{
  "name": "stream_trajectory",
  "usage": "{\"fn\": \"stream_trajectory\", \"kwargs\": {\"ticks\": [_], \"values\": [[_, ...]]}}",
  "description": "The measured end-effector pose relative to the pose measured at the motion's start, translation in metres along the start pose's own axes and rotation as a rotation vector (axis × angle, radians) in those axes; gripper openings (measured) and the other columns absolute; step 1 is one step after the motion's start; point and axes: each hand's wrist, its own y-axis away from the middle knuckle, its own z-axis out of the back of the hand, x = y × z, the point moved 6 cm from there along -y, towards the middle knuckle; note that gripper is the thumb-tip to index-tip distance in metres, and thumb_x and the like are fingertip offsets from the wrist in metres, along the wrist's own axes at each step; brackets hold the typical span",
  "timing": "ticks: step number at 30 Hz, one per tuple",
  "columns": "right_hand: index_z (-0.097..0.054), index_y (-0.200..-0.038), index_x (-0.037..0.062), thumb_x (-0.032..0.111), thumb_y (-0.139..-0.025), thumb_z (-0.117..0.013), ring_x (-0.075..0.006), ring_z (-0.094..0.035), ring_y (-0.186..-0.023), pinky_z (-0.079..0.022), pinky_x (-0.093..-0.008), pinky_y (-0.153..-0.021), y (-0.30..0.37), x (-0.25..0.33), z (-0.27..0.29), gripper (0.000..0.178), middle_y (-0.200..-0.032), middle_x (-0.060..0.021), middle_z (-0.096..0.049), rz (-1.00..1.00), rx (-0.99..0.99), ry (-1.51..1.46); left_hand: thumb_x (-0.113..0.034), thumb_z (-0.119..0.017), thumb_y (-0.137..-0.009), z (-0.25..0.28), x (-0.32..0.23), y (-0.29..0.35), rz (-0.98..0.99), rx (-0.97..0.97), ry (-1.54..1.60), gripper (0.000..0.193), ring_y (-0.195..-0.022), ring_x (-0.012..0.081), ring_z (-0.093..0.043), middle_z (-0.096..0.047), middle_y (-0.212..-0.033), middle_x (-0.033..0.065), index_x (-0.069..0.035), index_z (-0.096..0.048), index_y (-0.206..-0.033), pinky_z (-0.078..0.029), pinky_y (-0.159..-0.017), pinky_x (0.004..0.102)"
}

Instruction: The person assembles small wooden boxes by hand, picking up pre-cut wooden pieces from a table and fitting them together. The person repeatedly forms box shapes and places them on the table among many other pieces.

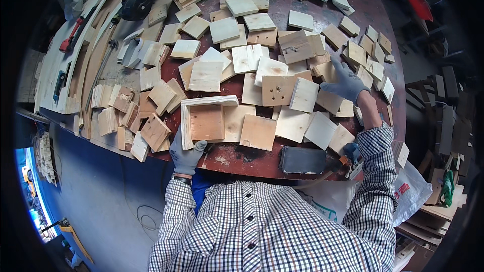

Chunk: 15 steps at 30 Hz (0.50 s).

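Red, scuffed tabletop [219,158] spreads beneath the left hand [186,155] and right hand [350,81], boards [438,211] heaped rightward of the latter. Its near edge [252,175] passes close by the left, which clasps an L-shaped wooden corner [185,123], a bare strip [257,159] just rightward. The right spreads its fingers [339,66] over wooden blocks [327,72]; whether it pinches one, I cannot tell

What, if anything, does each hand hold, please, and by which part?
The left hand holds an L-shaped wooden piece by its near end; right hand: cannot tell.
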Motion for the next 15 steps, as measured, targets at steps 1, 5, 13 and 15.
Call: {"fn": "stream_trajectory", "kwargs": {"ticks": [1, 5, 13, 15], "values": [[-0.023, -0.166, 0.0095, 0.051, -0.083, -0.082, -0.044, -0.05, -0.14, -0.043, -0.0462, -0.116, 0.004, 0.001, 0.001, 0.11, -0.154, -0.0293, -0.045, 0.005, 0.016, -0.029, -0.073, -0.074, -0.083, 0.001, -0.007, -0.003, -0.008, -0.026, 0.017, 0.099, -0.104, 0.0379, -0.074, -0.072, -0.12, 0.0229, 0.007, -0.057, -0.139, -0.06, -0.088, 0.0431], [-0.024, -0.166, 0.0123, 0.041, -0.081, -0.082, -0.0426, -0.049, -0.14, -0.043, -0.0464, -0.115, 0.005, -0.008, 0.0, 0.107, -0.155, -0.0252, -0.045, 0.081, -0.022, -0.024, -0.07, -0.077, -0.082, 0.002, -0.004, -0.001, 0.037, -0.03, 0.067, 0.097, -0.103, 0.0367, -0.074, -0.073, -0.115, 0.0221, 0.005, -0.058, -0.139, -0.059, -0.088, 0.0424], [-0.023, -0.167, 0.0145, 0.024, -0.081, -0.081, -0.0368, -0.054, -0.132, -0.044, -0.0428, -0.115, 0.029, -0.013, 0.009, 0.104, -0.149, -0.0201, -0.047, 0.089, -0.021, -0.055, -0.071, -0.075, -0.084, -0.001, 0.005, 0.002, 0.051, -0.015, 0.058, 0.095, -0.103, 0.0378, -0.073, -0.073, -0.116, 0.0219, 0.005, -0.058, -0.138, -0.058, -0.089, 0.0435], [-0.025, -0.167, 0.0145, 0.023, -0.081, -0.081, -0.0357, -0.053, -0.133, -0.044, -0.0421, -0.116, 0.035, -0.01, 0.018, 0.103, -0.15, -0.0194, -0.047, 0.094, -0.037, -0.082, -0.071, -0.074, -0.084, -0.002, 0.002, 0.001, 0.064, -0.001, 0.085, 0.094, -0.103, 0.0379, -0.073, -0.073, -0.116, 0.0219, 0.005, -0.059, -0.138, -0.058, -0.089, 0.0436]]}}
